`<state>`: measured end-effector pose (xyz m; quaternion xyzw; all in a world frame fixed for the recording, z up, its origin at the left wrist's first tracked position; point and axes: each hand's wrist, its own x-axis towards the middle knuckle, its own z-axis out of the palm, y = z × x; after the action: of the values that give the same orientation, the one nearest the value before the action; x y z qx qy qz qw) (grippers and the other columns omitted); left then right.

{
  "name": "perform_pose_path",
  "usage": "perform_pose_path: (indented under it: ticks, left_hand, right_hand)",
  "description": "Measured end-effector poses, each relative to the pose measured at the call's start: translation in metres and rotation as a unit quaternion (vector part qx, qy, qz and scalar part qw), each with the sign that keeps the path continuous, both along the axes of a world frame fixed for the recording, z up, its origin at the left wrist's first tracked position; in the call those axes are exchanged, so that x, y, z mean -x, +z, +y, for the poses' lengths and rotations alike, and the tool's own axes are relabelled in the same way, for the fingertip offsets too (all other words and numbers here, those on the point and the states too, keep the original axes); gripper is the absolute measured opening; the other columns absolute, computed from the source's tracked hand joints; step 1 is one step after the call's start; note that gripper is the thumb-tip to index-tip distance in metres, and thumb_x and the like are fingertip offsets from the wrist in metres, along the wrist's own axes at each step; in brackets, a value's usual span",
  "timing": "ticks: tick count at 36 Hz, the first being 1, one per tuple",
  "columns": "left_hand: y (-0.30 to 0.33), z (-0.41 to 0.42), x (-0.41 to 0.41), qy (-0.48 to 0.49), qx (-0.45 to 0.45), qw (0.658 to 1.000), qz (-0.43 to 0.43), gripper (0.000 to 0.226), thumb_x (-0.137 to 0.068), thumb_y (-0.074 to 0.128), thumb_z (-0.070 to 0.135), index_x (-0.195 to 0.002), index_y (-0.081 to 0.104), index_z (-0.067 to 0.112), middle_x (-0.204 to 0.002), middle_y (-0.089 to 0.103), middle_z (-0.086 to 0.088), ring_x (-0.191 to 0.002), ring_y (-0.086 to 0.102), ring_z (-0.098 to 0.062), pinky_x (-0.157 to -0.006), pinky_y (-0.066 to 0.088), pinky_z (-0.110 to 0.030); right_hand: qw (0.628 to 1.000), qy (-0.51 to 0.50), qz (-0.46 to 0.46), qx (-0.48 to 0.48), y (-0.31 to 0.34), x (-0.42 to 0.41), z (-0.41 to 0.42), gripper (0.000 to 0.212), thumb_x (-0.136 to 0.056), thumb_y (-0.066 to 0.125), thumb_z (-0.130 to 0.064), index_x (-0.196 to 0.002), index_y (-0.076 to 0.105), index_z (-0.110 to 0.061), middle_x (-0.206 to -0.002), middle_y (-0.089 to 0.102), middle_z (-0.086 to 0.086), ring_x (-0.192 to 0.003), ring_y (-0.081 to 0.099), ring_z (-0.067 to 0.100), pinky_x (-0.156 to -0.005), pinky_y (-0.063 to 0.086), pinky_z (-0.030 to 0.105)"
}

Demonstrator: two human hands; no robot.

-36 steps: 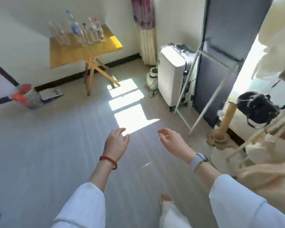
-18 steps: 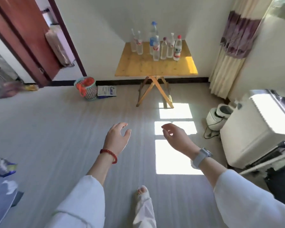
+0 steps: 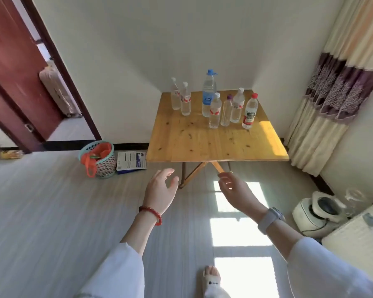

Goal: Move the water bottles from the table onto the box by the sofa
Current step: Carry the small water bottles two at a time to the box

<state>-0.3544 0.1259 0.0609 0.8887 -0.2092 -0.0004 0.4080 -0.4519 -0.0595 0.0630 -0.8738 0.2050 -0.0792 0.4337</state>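
Several clear water bottles stand at the back of a wooden folding table (image 3: 202, 145) in the room's corner. The tallest has a blue cap and label (image 3: 208, 93); a red-capped bottle (image 3: 249, 111) is rightmost, and two white-capped ones (image 3: 185, 100) stand at the left. My left hand (image 3: 159, 190), with a red bead bracelet, and my right hand (image 3: 237, 190), with a watch on its wrist, are raised in front of me, short of the table's front edge. Both are empty with fingers apart. Neither box nor sofa is in view.
A mesh basket (image 3: 99, 160) with orange contents and a printed packet (image 3: 131, 162) sit on the floor left of the table. A red door (image 3: 13, 72) stands open at left. Curtains (image 3: 332, 100) hang at right; a white appliance (image 3: 317, 214) and white case (image 3: 360, 235) sit lower right.
The view has swung left and come closer to the table, which now fills the centre. Both hands stay raised and empty, now nearer the table's front edge.
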Motion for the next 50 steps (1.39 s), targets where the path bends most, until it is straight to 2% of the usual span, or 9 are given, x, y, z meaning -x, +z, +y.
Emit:
perform_pose_path:
  ticks: [4,8,11,15,29,36,40,46,50]
  left_hand:
    - [-0.018,-0.043,-0.089,-0.005,-0.003,1.000,-0.004,0.028,-0.089,0.055,0.022,-0.115,0.058,0.013,-0.117,0.059,-0.003,-0.108,0.054,-0.015,-0.085,0.037,-0.018]
    - [-0.022,-0.093,-0.187,-0.003,-0.018,1.000,-0.014,0.030,-0.089,0.055,0.022,-0.117,0.056,0.013,-0.119,0.059,-0.004,-0.109,0.054,-0.016,-0.085,0.037,-0.017]
    - [-0.021,-0.129,-0.251,-0.011,-0.035,0.999,-0.008,0.033,-0.090,0.053,0.024,-0.120,0.054,0.013,-0.122,0.057,-0.005,-0.112,0.053,-0.016,-0.087,0.037,-0.018]
    - [-0.028,-0.166,-0.318,-0.005,-0.044,0.999,0.023,0.038,-0.090,0.052,0.025,-0.126,0.048,0.012,-0.128,0.053,-0.006,-0.116,0.050,-0.018,-0.090,0.037,-0.020]
    - [-0.098,-0.246,-0.511,-0.018,-0.047,0.993,0.109,0.053,-0.090,0.053,0.029,-0.136,0.033,0.013,-0.141,0.039,-0.010,-0.126,0.042,-0.023,-0.099,0.043,-0.037]
    - [-0.123,-0.289,-0.591,-0.042,-0.035,0.990,0.132,0.071,-0.087,0.057,0.031,-0.142,0.016,0.016,-0.148,0.025,-0.012,-0.134,0.031,-0.027,-0.103,0.040,-0.048]
    - [-0.132,-0.321,-0.624,-0.051,-0.010,0.991,0.127,0.083,-0.083,0.063,0.029,-0.144,0.009,0.011,-0.151,0.019,-0.013,-0.138,0.021,-0.027,-0.112,0.027,-0.044]
    - [-0.144,-0.353,-0.661,-0.049,0.034,0.994,0.091,0.089,-0.072,0.074,0.028,-0.140,0.020,0.007,-0.144,0.033,-0.014,-0.133,0.031,-0.028,-0.110,0.030,-0.047]
    - [-0.146,-0.358,-0.675,-0.057,0.085,0.986,0.133,0.076,-0.072,0.074,0.029,-0.134,0.033,0.013,-0.134,0.043,-0.004,-0.125,0.039,-0.018,-0.103,0.034,-0.030]
  right_hand:
    - [1.000,-0.023,-0.017,-0.009,-0.019,-0.094,-0.047,0.029,-0.092,0.047,-0.016,-0.119,0.052,-0.006,-0.101,0.062,0.010,-0.091,0.061,0.027,-0.081,0.047,0.035]
    - [0.999,-0.049,-0.017,-0.014,-0.030,-0.188,-0.106,0.036,-0.093,0.046,-0.017,-0.127,0.046,-0.007,-0.114,0.062,0.013,-0.100,0.060,0.027,-0.078,0.042,0.027]
    - [0.996,-0.081,-0.014,-0.023,-0.030,-0.251,-0.144,0.039,-0.092,0.047,-0.019,-0.129,0.043,-0.007,-0.119,0.059,0.014,-0.102,0.060,0.027,-0.084,0.048,0.035]
    - [0.992,-0.119,-0.012,-0.032,-0.031,-0.326,-0.184,0.042,-0.092,0.048,-0.020,-0.131,0.040,-0.006,-0.123,0.057,0.015,-0.107,0.058,0.029,-0.084,0.044,0.031]
    - [0.933,-0.338,0.007,-0.123,-0.101,-0.510,-0.251,0.083,-0.079,0.068,-0.029,-0.140,0.019,-0.003,-0.141,0.031,0.021,-0.132,0.026,0.034,-0.108,0.026,0.043]
    - [0.860,-0.490,-0.008,-0.145,-0.122,-0.559,-0.258,0.088,-0.075,0.072,-0.031,-0.139,0.018,-0.004,-0.142,0.029,0.017,-0.131,0.029,0.033,-0.106,0.028,0.042]
    - [0.861,-0.495,0.008,-0.121,-0.132,-0.563,-0.259,0.087,-0.078,0.068,-0.036,-0.140,0.016,-0.004,-0.144,0.028,0.013,-0.132,0.033,0.030,-0.108,0.034,0.045]
    - [0.870,-0.478,0.003,-0.116,-0.142,-0.560,-0.261,0.087,-0.075,0.070,-0.036,-0.139,0.017,-0.008,-0.143,0.033,0.012,-0.130,0.038,0.027,-0.107,0.036,0.044]
    - [0.877,-0.461,-0.016,-0.132,-0.143,-0.557,-0.259,0.084,-0.076,0.069,-0.033,-0.138,0.017,-0.012,-0.141,0.036,0.010,-0.126,0.041,0.024,-0.103,0.037,0.034]
